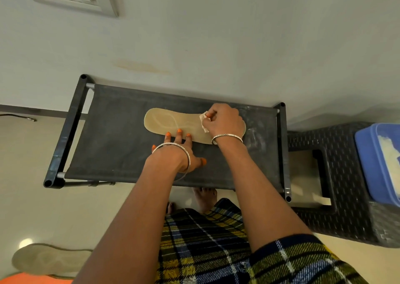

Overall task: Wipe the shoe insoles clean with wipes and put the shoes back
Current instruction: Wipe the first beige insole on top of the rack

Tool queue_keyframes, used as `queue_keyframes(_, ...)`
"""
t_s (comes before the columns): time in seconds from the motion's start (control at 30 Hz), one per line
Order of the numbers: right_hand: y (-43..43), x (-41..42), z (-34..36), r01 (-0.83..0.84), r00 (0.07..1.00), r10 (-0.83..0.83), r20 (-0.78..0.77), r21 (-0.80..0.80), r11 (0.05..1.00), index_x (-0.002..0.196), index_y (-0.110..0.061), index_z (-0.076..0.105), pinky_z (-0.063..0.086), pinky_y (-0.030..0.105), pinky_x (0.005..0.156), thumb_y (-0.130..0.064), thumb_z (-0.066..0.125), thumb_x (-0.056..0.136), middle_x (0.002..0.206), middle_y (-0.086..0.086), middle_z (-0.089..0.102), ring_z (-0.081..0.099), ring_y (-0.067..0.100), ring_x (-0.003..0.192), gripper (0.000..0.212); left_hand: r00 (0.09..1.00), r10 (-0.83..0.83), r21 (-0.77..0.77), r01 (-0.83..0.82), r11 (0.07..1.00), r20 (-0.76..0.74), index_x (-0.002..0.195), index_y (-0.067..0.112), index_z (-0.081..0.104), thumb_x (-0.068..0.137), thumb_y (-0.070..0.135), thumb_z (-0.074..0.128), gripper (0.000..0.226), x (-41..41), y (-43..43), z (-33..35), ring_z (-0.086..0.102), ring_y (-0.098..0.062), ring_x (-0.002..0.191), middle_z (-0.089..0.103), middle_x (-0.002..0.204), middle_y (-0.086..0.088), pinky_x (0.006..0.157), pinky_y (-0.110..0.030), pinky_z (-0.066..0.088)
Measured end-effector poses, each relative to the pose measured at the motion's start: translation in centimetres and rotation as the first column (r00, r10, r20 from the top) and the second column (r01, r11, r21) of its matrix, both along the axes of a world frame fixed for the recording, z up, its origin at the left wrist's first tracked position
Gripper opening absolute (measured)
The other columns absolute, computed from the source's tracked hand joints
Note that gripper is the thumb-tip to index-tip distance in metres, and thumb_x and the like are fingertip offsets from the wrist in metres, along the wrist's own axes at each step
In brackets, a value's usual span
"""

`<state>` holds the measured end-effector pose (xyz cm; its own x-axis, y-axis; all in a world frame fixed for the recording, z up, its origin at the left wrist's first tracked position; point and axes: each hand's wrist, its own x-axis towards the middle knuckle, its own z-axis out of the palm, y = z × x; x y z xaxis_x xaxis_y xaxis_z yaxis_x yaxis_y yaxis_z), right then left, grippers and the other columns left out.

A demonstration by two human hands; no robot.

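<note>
A tan insole [171,122] lies flat on the dark fabric top of a shoe rack [112,136], its toe pointing left. My left hand [181,148] lies spread and flat, fingertips pressing the insole's near edge. My right hand [225,121] covers the heel end and pinches a small crumpled white wipe [203,121] against the insole. A second insole [47,260] lies on the floor at the lower left.
The rack stands against a pale wall. To its right is a dark woven-pattern stool [337,186] carrying a blue tub [378,160] with white material inside. My bare feet [205,199] stand under the rack's near edge. An orange object [32,279] shows at the bottom left.
</note>
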<state>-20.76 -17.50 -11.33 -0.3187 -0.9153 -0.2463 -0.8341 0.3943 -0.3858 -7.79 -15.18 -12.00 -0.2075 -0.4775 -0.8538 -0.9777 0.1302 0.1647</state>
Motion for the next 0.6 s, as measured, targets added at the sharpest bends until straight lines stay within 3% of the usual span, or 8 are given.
queue_keyframes(0.2,-0.54,0.41,0.14,-0.222,0.975,0.215,0.058,0.309,0.925,0.087,-0.016,0.078,0.057,0.031,0.07,-0.026,0.079,0.077,0.089,0.002,0.075,0.069,0.02,0.08,0.014,1.0,0.004,-0.004,-0.004,1.0,-0.012,0.153,0.025,-0.015,0.094,0.061,0.041,0.089,-0.03,0.01,0.25,-0.021,-0.034,0.145,-0.026,0.158,-0.003,0.118,-0.058,0.006)
queue_keyframes(0.27,-0.37,0.39,0.03,-0.165,0.986,0.159,0.045,0.226,0.96,0.087,-0.019,0.078,0.049,0.026,0.06,-0.025,0.076,0.079,0.09,0.0,0.075,0.069,0.019,0.082,0.009,1.0,0.005,-0.001,-0.005,1.0,-0.012,0.153,0.024,-0.015,0.094,0.062,0.041,0.09,-0.06,0.0,0.09,-0.021,-0.034,0.145,-0.027,0.158,-0.003,0.118,-0.057,0.007)
queue_keyframes(0.4,-0.04,0.02,-0.28,0.043,0.999,-0.043,-0.001,-0.021,0.999,0.094,-0.022,0.071,0.046,0.031,0.071,-0.026,0.069,0.088,0.099,0.001,0.071,0.066,0.024,0.093,0.008,1.0,0.005,-0.002,-0.005,1.0,-0.001,0.153,0.025,-0.016,0.093,0.063,0.04,0.09,-0.08,-0.06,-0.14,-0.021,-0.034,0.145,-0.027,0.158,-0.003,0.118,-0.057,0.007)
queue_keyframes(0.47,-0.23,-0.07,-0.23,0.004,1.0,-0.004,0.017,0.02,1.0,0.094,-0.022,0.072,0.047,0.031,0.073,-0.026,0.07,0.087,0.099,0.0,0.071,0.065,0.023,0.093,0.008,1.0,0.004,0.0,-0.004,1.0,-0.004,0.153,0.024,-0.016,0.093,0.063,0.041,0.09,-0.07,-0.08,-0.09,-0.021,-0.034,0.145,-0.027,0.158,-0.003,0.118,-0.057,0.007)
queue_keyframes(0.6,-0.49,0.11,0.25,-0.259,0.963,0.227,0.147,0.263,0.929,0.085,-0.02,0.079,0.055,0.03,0.074,-0.025,0.08,0.077,0.089,-0.002,0.074,0.066,0.017,0.081,0.009,1.0,0.004,-0.009,-0.004,1.0,-0.016,0.153,0.026,-0.015,0.093,0.063,0.041,0.089,-0.01,0.01,0.13,-0.021,-0.034,0.145,-0.026,0.158,-0.003,0.118,-0.058,0.006)
